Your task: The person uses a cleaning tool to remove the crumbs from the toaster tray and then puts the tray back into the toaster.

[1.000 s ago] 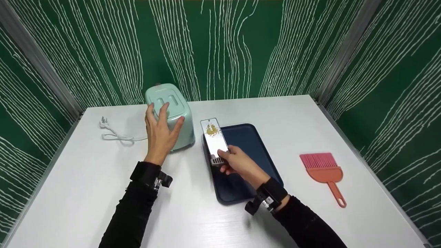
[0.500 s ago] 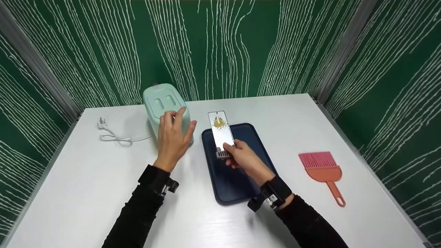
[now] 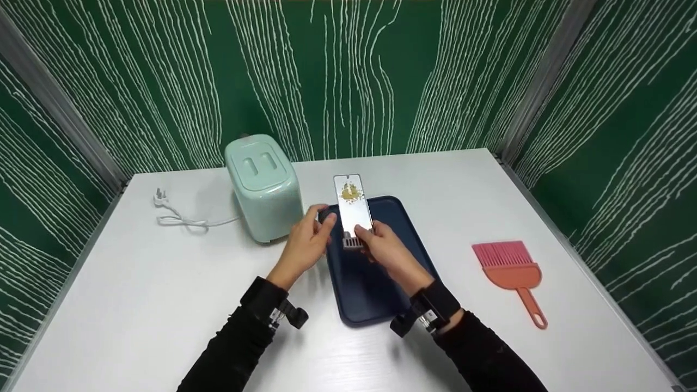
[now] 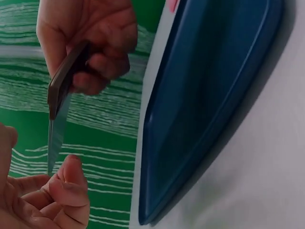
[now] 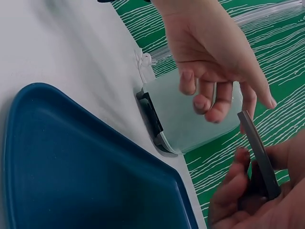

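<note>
My right hand pinches the slotted grey end of a slim crumb tray, thumb on top. Yellow-brown crumbs lie on its pale surface, towards the far end. It is held above a dark blue serving tray. My left hand hovers just left of the crumb tray, fingers loosely bent and gripping nothing. In the left wrist view the crumb tray appears edge-on, its far end close to my left fingertips; whether they touch is unclear.
A mint-green toaster stands at the back left, its white cord and plug lying beside it. On the right lies a small orange brush with pink bristles. Green walls with white lines border the white table.
My left hand has come away from the toaster's top, moving right and towards me, beside the crumb tray. My right hand has shifted the crumb tray slightly right and away from me.
</note>
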`<state>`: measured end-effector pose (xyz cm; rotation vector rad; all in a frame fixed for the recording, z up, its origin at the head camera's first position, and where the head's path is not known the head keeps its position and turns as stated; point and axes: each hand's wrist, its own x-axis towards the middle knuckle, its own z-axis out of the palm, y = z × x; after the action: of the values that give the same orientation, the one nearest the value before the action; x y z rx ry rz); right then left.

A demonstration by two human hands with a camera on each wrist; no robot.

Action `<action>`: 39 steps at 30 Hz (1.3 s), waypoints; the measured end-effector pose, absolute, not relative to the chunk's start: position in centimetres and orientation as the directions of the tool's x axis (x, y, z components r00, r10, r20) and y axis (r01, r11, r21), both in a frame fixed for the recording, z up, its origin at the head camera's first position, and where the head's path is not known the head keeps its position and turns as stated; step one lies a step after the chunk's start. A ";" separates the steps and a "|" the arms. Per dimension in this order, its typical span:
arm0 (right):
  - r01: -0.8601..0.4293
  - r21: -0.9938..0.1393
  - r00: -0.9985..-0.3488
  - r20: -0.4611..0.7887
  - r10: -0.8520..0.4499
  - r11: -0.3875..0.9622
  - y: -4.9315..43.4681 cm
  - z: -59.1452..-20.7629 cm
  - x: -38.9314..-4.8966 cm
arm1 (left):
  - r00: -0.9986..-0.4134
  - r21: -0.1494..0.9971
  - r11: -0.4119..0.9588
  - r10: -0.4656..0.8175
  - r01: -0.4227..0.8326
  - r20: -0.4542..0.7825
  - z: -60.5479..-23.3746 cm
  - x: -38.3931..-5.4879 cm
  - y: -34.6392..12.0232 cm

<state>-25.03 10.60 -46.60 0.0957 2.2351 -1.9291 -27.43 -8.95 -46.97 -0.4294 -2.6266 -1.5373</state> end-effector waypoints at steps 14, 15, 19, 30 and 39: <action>0.122 -0.978 -0.992 -0.127 -0.018 0.169 9.6 -47.3 -24.9 | -0.949 0.994 0.107 0.307 -0.034 -0.066 -48.5 -26.0 -5.3; 0.119 -0.979 -0.992 -0.123 -0.019 0.163 9.4 -47.4 -24.9 | -0.951 0.995 0.087 0.303 -0.040 -0.065 -48.6 -26.0 -5.1; 0.104 -0.984 -0.993 -0.110 -0.032 0.143 8.9 -47.8 -24.7 | -0.963 0.998 0.027 0.265 -0.048 -0.053 -49.0 -25.8 -4.4; 0.177 -0.981 -0.984 -0.178 -0.008 0.079 8.3 -47.8 -24.1 | -0.974 0.995 -0.074 0.219 -0.067 -0.049 -49.5 -25.5 -3.7; 0.168 -0.980 -0.981 -0.177 -0.081 0.111 9.2 -47.7 -23.9 | -0.967 0.995 -0.085 0.253 -0.042 -0.019 -49.6 -25.5 -3.8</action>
<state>-23.92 9.20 -47.67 0.0875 2.1941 -1.9767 -25.48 -3.85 -49.60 -0.2645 -2.2472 -2.4609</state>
